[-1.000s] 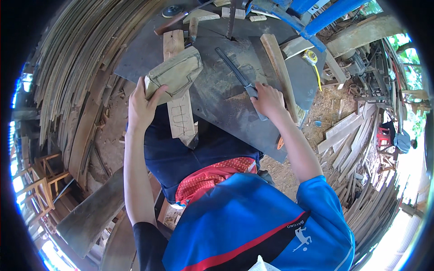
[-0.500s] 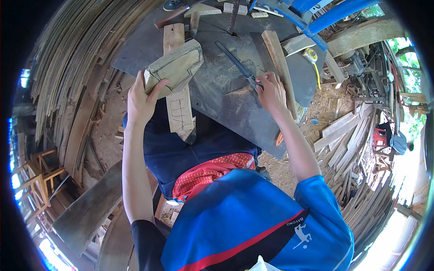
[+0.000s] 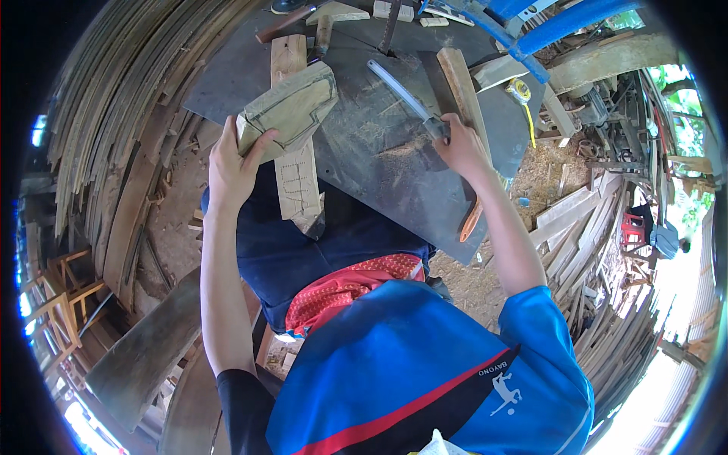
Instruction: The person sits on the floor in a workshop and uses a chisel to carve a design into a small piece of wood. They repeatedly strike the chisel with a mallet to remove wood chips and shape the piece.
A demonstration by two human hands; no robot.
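My left hand point(image 3: 233, 165) grips the near left end of a thick wooden block point(image 3: 292, 110) with dark lines drawn on its face. The block is tilted over a longer wooden piece point(image 3: 298, 182), also marked with lines, whose near end juts past the table edge over my lap; whether the two touch I cannot tell. My right hand point(image 3: 462, 148) is closed round the handle end of a long, narrow, flat metal tool point(image 3: 400, 89), its far end pointing up and left above the table. Whether this is a file or a knife I cannot make out.
The dark table point(image 3: 353, 144) bears sawdust and an upright saw blade point(image 3: 390, 29). A wooden bar point(image 3: 461, 87) and a yellow tape measure point(image 3: 520, 91) lie to the right, near an orange-handled tool point(image 3: 470, 221). Blue metal framework point(image 3: 523, 57) overhangs the far right. Stacked planks point(image 3: 129, 98) stand left.
The metal tool in my right hand has turned, its flat side now catching the light, and its tip has moved slightly up and right. My left hand still holds the block, barely shifted.
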